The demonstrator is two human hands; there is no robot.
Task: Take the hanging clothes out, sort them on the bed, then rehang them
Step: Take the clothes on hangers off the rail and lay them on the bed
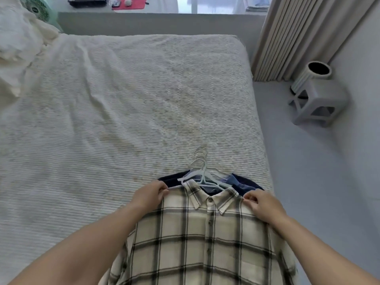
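Sorting looks to be the step in hand: the stack of hung clothes lies on the bed [123, 103] at about five o'clock, plaid shirt [205, 239] on top, hangers [202, 177] bunched at its collar. Your left hand [151, 193] pinches the shirt's left shoulder and your right hand [260, 202] its right. Next, I'd judge, you lift the shirt clear of the dark garments [244, 185] beneath without snagging the hooks.

A stack of shirts [205, 233] on hangers [202, 173] lies at the bed's [123, 99] near right edge, hooks pointing away; a stool [318, 103] stands on the floor to the right, a fan [39, 8] behind the bed's far left corner
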